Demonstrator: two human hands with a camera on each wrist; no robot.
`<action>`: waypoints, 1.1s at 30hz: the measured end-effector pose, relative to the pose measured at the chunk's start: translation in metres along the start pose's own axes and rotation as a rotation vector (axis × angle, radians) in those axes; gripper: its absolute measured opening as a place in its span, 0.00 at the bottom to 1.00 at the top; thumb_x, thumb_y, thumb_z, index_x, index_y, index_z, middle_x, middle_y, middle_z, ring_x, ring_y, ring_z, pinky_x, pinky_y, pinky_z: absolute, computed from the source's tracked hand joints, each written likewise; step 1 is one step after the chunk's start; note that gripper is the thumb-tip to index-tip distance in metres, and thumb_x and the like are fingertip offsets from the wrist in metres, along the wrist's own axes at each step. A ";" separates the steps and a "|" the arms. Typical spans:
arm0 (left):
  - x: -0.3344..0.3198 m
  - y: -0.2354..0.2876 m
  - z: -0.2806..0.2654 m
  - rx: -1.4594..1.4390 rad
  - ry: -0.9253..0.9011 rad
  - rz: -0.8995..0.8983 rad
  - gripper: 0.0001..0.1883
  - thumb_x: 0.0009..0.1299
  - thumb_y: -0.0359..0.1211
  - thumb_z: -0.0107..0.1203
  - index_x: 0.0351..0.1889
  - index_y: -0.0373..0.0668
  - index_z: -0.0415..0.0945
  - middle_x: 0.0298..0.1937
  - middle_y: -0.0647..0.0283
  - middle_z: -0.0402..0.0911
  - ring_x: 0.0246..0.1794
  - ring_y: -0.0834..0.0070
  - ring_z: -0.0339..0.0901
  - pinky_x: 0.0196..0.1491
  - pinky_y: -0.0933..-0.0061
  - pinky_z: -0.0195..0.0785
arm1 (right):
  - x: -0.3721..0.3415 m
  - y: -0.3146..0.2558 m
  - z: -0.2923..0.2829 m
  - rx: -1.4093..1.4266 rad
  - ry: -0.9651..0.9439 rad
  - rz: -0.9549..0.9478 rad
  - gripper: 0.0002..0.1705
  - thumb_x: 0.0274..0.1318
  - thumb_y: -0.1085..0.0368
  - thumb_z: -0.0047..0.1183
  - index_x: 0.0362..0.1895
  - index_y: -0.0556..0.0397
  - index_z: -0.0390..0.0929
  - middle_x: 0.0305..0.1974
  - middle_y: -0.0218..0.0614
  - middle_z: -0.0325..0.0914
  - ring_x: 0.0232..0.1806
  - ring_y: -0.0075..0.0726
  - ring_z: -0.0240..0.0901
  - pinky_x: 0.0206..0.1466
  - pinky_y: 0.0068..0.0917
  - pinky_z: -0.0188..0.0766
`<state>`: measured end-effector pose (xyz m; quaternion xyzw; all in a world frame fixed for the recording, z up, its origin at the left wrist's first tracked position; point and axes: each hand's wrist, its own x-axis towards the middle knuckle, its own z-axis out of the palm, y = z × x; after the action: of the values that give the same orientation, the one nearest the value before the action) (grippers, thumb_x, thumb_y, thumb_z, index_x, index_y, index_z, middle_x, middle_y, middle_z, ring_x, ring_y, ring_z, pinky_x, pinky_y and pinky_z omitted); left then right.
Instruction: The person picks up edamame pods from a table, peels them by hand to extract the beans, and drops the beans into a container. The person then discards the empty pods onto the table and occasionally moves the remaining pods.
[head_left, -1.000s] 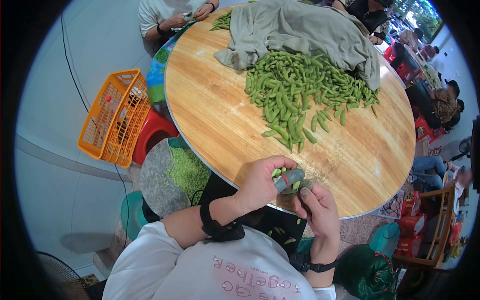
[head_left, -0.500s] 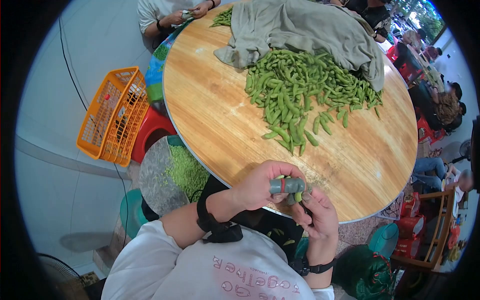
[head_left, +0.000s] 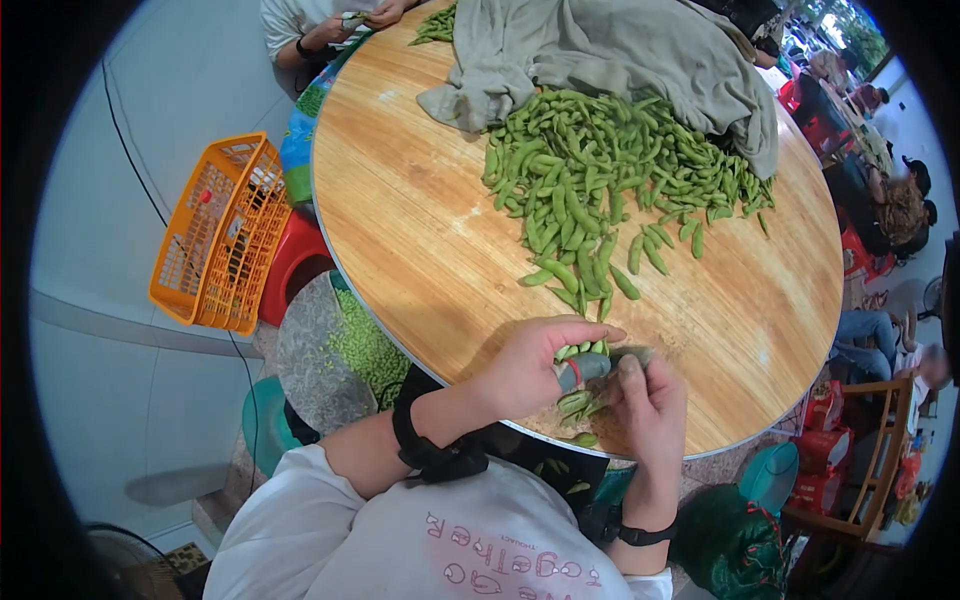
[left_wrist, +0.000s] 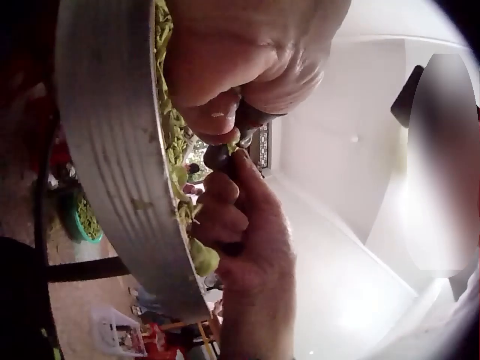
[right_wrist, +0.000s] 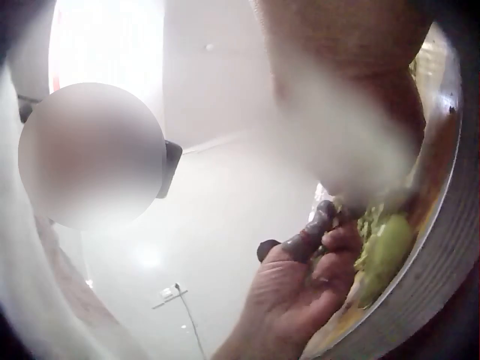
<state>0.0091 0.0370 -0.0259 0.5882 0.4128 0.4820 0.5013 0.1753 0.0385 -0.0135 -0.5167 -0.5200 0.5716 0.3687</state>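
Note:
In the head view my left hand is at the near table edge, fingers curled around several shelled edamame beans. A grey thumb cover with a red band sits on its thumb. Close to that thumb's tip is my right hand, its thumb bent against a dark-covered finger; I cannot tell whether a pod is pinched there. Edamame pods lie below the hands, one single pod right at the rim. A green scrap shows where the hands meet in the left wrist view.
A large heap of edamame pods lies on the round wooden table, partly under a grey cloth. Left below the rim is a container of shelled beans. An orange crate stands beyond; another person's hands work across.
A pod was between the two hands half a second ago; now the hands are slightly apart there. More beans show in the left hand, and pods are visible below the hands. The head view has shifted slightly.

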 end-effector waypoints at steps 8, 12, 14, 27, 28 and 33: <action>0.000 0.013 -0.015 0.342 -0.096 0.113 0.24 0.56 0.21 0.54 0.53 0.45 0.72 0.36 0.59 0.77 0.36 0.64 0.77 0.41 0.72 0.69 | 0.005 -0.010 0.007 0.067 -0.026 -0.119 0.07 0.57 0.67 0.48 0.33 0.60 0.73 0.19 0.24 0.67 0.17 0.12 0.56 0.19 0.12 0.53; -0.005 0.010 -0.020 0.266 -0.164 0.377 0.18 0.57 0.22 0.55 0.47 0.42 0.74 0.34 0.60 0.77 0.34 0.68 0.77 0.38 0.75 0.69 | 0.001 -0.003 0.004 0.822 -0.236 0.232 0.05 0.56 0.68 0.48 0.31 0.57 0.70 0.16 0.23 0.63 0.12 0.12 0.51 0.14 0.10 0.46; -0.007 0.009 -0.018 0.189 -0.106 0.343 0.15 0.57 0.23 0.55 0.44 0.41 0.74 0.33 0.62 0.76 0.33 0.71 0.76 0.36 0.77 0.68 | -0.002 -0.007 0.009 0.844 -0.214 0.234 0.05 0.56 0.69 0.48 0.30 0.56 0.70 0.15 0.23 0.63 0.12 0.12 0.51 0.14 0.10 0.45; -0.081 -0.013 -0.139 -0.468 0.684 0.061 0.09 0.68 0.31 0.42 0.44 0.40 0.69 0.33 0.68 0.72 0.25 0.85 0.66 0.24 0.86 0.60 | -0.002 -0.015 0.001 -0.535 -0.424 -0.122 0.09 0.50 0.63 0.56 0.31 0.57 0.77 0.15 0.33 0.66 0.17 0.19 0.60 0.22 0.22 0.59; -0.094 -0.022 -0.160 -0.415 0.784 0.019 0.10 0.67 0.30 0.43 0.44 0.40 0.70 0.34 0.67 0.72 0.27 0.84 0.67 0.26 0.85 0.60 | -0.002 -0.012 0.003 -0.512 -0.385 -0.155 0.10 0.48 0.62 0.57 0.31 0.56 0.78 0.14 0.35 0.65 0.18 0.20 0.60 0.22 0.24 0.60; -0.151 -0.093 -0.237 -0.088 0.940 -0.347 0.12 0.65 0.27 0.46 0.46 0.39 0.72 0.38 0.64 0.74 0.31 0.82 0.68 0.32 0.82 0.63 | 0.028 -0.021 0.045 -1.059 0.064 -0.465 0.10 0.49 0.64 0.54 0.31 0.56 0.71 0.21 0.46 0.74 0.23 0.50 0.72 0.25 0.41 0.67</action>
<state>-0.2528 -0.0497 -0.1331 0.2085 0.6650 0.6212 0.3585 0.1241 0.0593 -0.0015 -0.5198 -0.8237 0.1214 0.1912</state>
